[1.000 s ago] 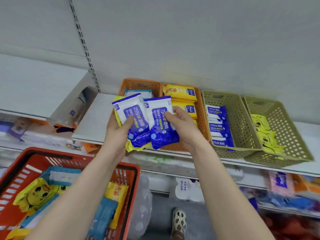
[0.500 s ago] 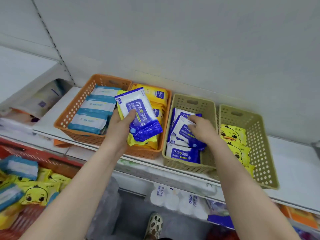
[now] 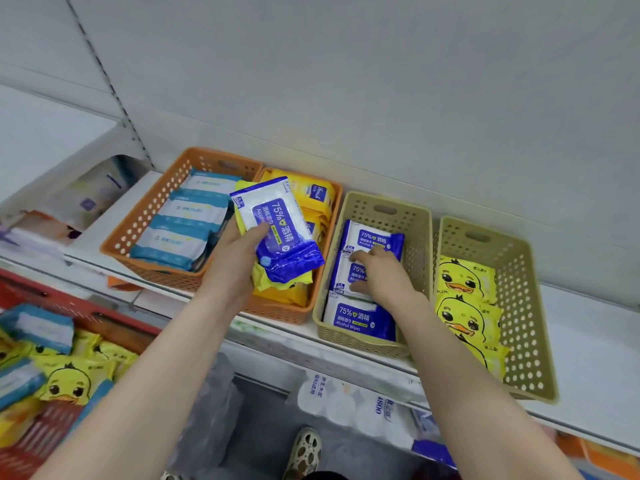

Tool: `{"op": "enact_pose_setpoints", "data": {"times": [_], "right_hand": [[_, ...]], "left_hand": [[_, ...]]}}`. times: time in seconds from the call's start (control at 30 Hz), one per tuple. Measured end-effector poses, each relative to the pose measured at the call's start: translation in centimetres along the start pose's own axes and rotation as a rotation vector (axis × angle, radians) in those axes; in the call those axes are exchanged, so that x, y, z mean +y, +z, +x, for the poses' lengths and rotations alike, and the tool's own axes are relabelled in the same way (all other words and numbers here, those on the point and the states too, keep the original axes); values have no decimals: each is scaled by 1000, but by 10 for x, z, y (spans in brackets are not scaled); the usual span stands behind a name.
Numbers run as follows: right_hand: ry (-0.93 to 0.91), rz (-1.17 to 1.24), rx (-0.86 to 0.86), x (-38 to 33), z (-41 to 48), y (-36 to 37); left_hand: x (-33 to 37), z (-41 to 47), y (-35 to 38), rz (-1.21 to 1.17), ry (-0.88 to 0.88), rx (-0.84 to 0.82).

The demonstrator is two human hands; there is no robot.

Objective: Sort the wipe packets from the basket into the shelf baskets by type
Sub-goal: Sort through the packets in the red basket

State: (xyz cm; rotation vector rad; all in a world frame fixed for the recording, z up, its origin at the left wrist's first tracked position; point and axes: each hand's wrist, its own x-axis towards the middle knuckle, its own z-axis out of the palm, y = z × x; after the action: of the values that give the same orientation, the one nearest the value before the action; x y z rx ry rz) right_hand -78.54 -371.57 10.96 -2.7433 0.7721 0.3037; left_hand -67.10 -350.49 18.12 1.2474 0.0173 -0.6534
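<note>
My left hand [image 3: 239, 258] grips a blue-and-white alcohol wipe packet [image 3: 277, 230] with a yellow packet [image 3: 277, 285] beneath it, held over the second orange basket [image 3: 325, 237]. My right hand [image 3: 381, 275] rests in the first green basket [image 3: 419, 237], fingers on the middle blue alcohol packet [image 3: 349, 271] in its row. The far-left orange basket [image 3: 145, 220] holds light-blue packets. The right green basket [image 3: 519, 289] holds yellow duck packets [image 3: 464, 282]. The red shopping basket [image 3: 86, 317] at lower left holds mixed packets.
The white shelf [image 3: 588, 341] carries all four baskets side by side against a grey back panel. Rolls of tissue [image 3: 346, 400] lie on the shelf below. My shoe [image 3: 304, 452] shows on the floor. Packaged goods [image 3: 86, 199] sit on the left shelf.
My right hand has carried one blue alcohol packet from the stack in my left hand into the first green basket and pressed it down. My left hand keeps the remaining packets.
</note>
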Motion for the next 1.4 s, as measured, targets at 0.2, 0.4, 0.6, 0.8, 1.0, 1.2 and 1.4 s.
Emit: {"op": "enact_pose_setpoints", "data": {"times": [0.2,0.4,0.6,0.8,1.0,1.2,1.4], "right_hand": [[-4,86,40,-3,-1,-10],[-54,905,287,-50,-24,-61],[-60,1245,71,-62,-37,-76],[142,1160,362,-2,-38,-74],[-3,322,-61,18,-46,-40],[-51,152,-97,4,-42,-6],[-74,14,-81,2,-44,1]], "left_hand": [[-2,-1,0,50,32,-68],[-3,-5,4,77,35,-129],[-8,-11,17,135,119,-139],[-10,-11,8,56,79,-84],[-12,-16,5,59,72,-44],[-12,-21,7,51,70,-47],[-14,-21,6,26,58,-38]]}}
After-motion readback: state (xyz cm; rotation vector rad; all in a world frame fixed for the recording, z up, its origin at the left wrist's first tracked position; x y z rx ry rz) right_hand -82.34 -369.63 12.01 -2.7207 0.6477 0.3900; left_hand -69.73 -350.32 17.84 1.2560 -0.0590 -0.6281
